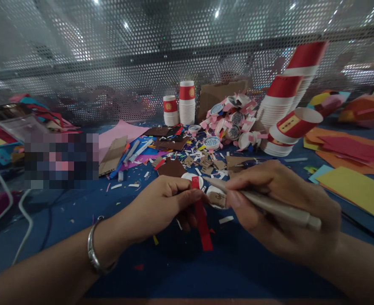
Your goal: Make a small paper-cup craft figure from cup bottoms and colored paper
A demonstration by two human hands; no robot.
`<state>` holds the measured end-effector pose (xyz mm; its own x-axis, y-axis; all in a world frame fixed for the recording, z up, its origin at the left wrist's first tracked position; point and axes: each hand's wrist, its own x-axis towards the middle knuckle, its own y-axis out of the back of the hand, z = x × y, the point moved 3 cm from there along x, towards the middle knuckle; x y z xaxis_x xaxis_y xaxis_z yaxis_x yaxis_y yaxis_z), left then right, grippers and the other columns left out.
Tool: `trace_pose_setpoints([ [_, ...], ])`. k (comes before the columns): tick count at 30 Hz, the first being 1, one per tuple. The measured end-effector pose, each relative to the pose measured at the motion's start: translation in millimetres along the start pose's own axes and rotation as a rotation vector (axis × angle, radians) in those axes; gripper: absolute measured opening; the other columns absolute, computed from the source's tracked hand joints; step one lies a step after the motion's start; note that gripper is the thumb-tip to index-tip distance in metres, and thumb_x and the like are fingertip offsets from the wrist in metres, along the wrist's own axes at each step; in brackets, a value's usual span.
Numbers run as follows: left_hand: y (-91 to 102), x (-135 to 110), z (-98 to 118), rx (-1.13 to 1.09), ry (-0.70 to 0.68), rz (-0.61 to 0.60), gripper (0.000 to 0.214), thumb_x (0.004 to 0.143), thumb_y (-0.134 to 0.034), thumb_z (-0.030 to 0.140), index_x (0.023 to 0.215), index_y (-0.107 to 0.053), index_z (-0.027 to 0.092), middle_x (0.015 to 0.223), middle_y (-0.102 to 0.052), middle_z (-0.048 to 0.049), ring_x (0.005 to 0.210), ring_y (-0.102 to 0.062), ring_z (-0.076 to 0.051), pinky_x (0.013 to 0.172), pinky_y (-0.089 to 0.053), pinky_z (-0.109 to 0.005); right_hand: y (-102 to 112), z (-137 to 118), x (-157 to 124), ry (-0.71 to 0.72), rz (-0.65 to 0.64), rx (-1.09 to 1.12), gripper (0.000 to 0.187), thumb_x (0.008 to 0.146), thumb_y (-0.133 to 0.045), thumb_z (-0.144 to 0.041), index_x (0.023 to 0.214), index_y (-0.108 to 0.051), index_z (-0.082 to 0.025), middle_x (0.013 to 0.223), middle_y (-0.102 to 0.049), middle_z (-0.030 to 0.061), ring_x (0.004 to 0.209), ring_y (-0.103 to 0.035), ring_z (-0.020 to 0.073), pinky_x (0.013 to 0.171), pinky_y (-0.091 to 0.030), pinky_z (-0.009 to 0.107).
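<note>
My left hand (161,203), with a silver bangle on its wrist, pinches a narrow red paper strip (202,220) that hangs down from thumb and fingers. My right hand (285,207) is closed round a long beige pen-like tool (269,203), its tip pointing left at the top of the strip. Both hands hover over the blue table (180,262). Just behind them lie two white paper discs (217,198) and a brown card piece (171,168).
Paper scraps litter the middle of the table. Stacks of red-and-white paper cups (187,101) stand at the back, taller tilted stacks (288,97) at the right. Coloured paper sheets (352,186) lie right. A perforated metal screen (142,55) closes the back. White cables (22,212) run left.
</note>
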<state>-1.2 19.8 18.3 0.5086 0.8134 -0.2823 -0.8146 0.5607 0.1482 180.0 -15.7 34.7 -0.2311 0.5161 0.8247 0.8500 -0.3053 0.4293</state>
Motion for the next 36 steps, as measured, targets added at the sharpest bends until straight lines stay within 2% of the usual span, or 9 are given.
trace_pose_setpoints([
  [5, 21.3, 3.3, -2.1, -0.028, -0.094, 0.197, 0.019, 0.095, -0.057, 0.031, 0.088, -0.068, 0.017, 0.062, -0.067, 0.0002, 0.052, -0.063, -0.011, 0.049, -0.051, -0.018, -3.7, 3.1, 1.8, -0.016, -0.122, 0.034, 0.014, 0.086, -0.063, -0.011, 0.095, -0.058, -0.022, 0.073, -0.070, -0.0025, 0.052, -0.062, 0.0095, 0.052, -0.048, 0.023],
  [8, 36.2, 3.8, 2.7, -0.072, -0.160, 0.364, 0.018, 0.095, -0.055, 0.027, 0.096, -0.069, 0.017, 0.062, -0.068, -0.0004, 0.051, -0.063, -0.011, 0.044, -0.047, -0.016, -11.5, 3.0, 0.6, 0.031, -0.317, 0.023, 0.012, 0.089, -0.060, -0.014, 0.099, -0.060, -0.020, 0.078, -0.072, -0.0001, 0.061, -0.065, 0.0134, 0.056, -0.047, 0.026],
  [11, 42.0, 3.4, 8.5, -0.093, -0.195, 0.466, 0.015, 0.091, -0.058, 0.024, 0.093, -0.070, 0.016, 0.079, -0.073, -0.0029, 0.050, -0.062, -0.009, 0.038, -0.042, -0.015, -22.0, 1.3, -4.7, 0.109, -0.544, -0.045, 0.011, 0.093, -0.054, -0.015, 0.100, -0.062, -0.017, 0.081, -0.070, 0.0022, 0.067, -0.064, 0.0162, 0.057, -0.043, 0.029],
  [13, 39.3, 4.0, 9.8, -0.086, -0.183, 0.455, 0.015, 0.090, -0.057, 0.024, 0.093, -0.070, 0.016, 0.083, -0.075, -0.0038, 0.048, -0.061, -0.008, 0.036, -0.041, -0.015, -28.0, 0.3, -9.3, 0.164, -0.664, -0.104, 0.011, 0.093, -0.053, -0.015, 0.098, -0.063, -0.017, 0.080, -0.067, 0.0022, 0.066, -0.060, 0.0166, 0.056, -0.038, 0.031],
  [17, 30.0, 7.0, 4.5, -0.029, -0.107, 0.354, 0.020, 0.093, -0.054, 0.026, 0.098, -0.070, 0.015, 0.064, -0.070, -0.0020, 0.046, -0.062, -0.011, 0.039, -0.045, -0.017, -34.1, 0.2, -15.7, 0.245, -0.773, -0.150, 0.013, 0.089, -0.057, -0.013, 0.100, -0.062, -0.017, 0.083, -0.064, 0.0018, 0.067, -0.054, 0.0174, 0.058, -0.032, 0.033],
  [21, 28.6, 9.6, -2.9, -0.018, -0.085, 0.299, 0.021, 0.095, -0.055, 0.029, 0.100, -0.069, 0.015, 0.056, -0.069, -0.0014, 0.046, -0.063, -0.013, 0.045, -0.052, -0.020, -34.4, 1.7, -17.1, 0.273, -0.805, -0.140, 0.019, 0.086, -0.059, -0.012, 0.104, -0.061, -0.017, 0.084, -0.063, 0.0020, 0.067, -0.051, 0.0179, 0.057, -0.029, 0.033],
  [26, 28.1, 9.2, -3.6, 0.004, -0.091, 0.298, 0.019, 0.093, -0.056, 0.029, 0.095, -0.069, 0.016, 0.064, -0.071, -0.0030, 0.049, -0.065, -0.013, 0.044, -0.051, -0.019, -33.8, 1.7, -16.5, 0.247, -0.836, -0.138, 0.022, 0.086, -0.059, -0.011, 0.107, -0.061, -0.017, 0.087, -0.063, 0.0026, 0.069, -0.051, 0.0184, 0.058, -0.028, 0.033],
  [30, 25.3, 8.5, -1.8, 0.008, -0.098, 0.290, 0.014, 0.092, -0.056, 0.026, 0.090, -0.066, 0.017, 0.072, -0.073, -0.0038, 0.052, -0.066, -0.013, 0.044, -0.052, -0.019, -34.8, 0.1, -16.1, 0.230, -0.861, -0.153, 0.023, 0.088, -0.057, -0.011, 0.109, -0.062, -0.018, 0.091, -0.064, 0.0035, 0.071, -0.054, 0.0194, 0.059, -0.029, 0.034],
  [36, 28.3, 12.3, -4.7, -0.024, -0.127, 0.292, 0.017, 0.095, -0.055, 0.028, 0.091, -0.066, 0.016, 0.066, -0.070, -0.0024, 0.052, -0.068, -0.014, 0.047, -0.054, -0.019, -31.1, 2.7, -15.2, 0.182, -0.905, -0.163, 0.025, 0.093, -0.053, -0.012, 0.115, -0.063, -0.019, 0.096, -0.065, 0.0037, 0.074, -0.058, 0.0191, 0.060, -0.035, 0.033],
])
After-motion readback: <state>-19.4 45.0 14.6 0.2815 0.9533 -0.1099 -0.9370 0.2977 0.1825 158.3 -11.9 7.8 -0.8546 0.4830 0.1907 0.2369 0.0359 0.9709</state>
